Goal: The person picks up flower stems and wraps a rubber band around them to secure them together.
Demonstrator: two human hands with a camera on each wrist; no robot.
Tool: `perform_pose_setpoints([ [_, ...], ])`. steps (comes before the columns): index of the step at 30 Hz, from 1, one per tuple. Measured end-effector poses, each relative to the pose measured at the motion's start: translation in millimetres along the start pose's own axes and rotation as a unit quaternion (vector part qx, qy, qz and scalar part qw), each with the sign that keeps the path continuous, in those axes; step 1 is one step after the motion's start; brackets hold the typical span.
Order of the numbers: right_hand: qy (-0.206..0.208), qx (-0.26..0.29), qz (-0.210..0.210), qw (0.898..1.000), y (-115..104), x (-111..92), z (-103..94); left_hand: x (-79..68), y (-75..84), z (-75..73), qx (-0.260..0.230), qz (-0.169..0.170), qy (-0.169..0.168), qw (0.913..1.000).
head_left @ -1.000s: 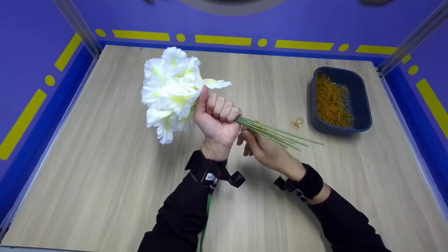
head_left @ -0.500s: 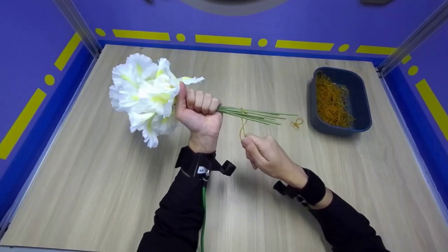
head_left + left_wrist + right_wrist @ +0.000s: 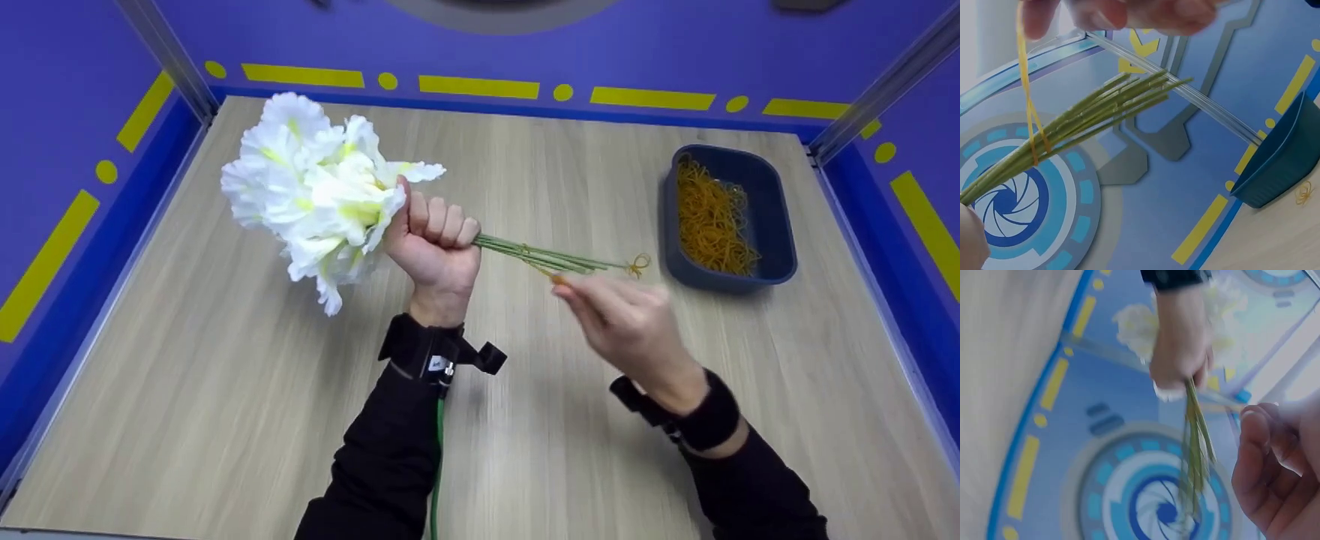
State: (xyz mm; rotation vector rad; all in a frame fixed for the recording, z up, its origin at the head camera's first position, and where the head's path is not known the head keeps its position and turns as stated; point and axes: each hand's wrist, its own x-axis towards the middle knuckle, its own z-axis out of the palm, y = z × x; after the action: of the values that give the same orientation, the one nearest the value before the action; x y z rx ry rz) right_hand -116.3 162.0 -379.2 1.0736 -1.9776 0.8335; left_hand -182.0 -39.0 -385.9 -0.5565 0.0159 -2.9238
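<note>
White artificial flowers [image 3: 307,180] with yellow-green centres are bunched at the left in the head view. My left hand [image 3: 439,244] grips their green stems [image 3: 547,255] just below the blooms, and the stem ends point right. A yellow rubber band [image 3: 1030,112] loops round the stems in the left wrist view and stretches taut away from them. My right hand [image 3: 626,319] pinches the far end of that band between thumb and fingertips. In the right wrist view the curled fingers [image 3: 1255,433] stand to the right of the stems.
A dark blue plastic box [image 3: 776,225] holds a heap of yellow rubber bands [image 3: 712,221] at the right of the wooden table [image 3: 300,450]. One loose, tangled rubber band [image 3: 639,264] lies left of the box. Blue panels [image 3: 480,60] enclose the back and sides.
My left hand and the flowers have moved left. My right hand, beneath the stems earlier, has pulled the rubber band out, first toward the body, then to the right.
</note>
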Motion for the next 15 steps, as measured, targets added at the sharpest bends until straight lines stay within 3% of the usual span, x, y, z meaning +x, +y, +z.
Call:
perform_pose_setpoints([
  [3,0.027,-0.067,-0.021,0.997,6,6,-14.9,-2.0,-2.6,0.4,0.004,-0.031,-0.028,0.9991],
  [7,0.049,-0.103,-0.027,0.993,14,10,-25.2,-4.6,-5.9,4.1,0.013,-0.088,-0.050,0.9948],
  [11,0.076,-0.104,0.000,0.992,22,13,-29.2,-11.5,-10.6,13.8,-0.002,-0.152,-0.066,0.9862],
  [15,0.088,-0.100,0.037,0.990,31,10,-32.1,-22.9,-17.6,27.7,-0.058,-0.211,-0.082,0.9722],
])
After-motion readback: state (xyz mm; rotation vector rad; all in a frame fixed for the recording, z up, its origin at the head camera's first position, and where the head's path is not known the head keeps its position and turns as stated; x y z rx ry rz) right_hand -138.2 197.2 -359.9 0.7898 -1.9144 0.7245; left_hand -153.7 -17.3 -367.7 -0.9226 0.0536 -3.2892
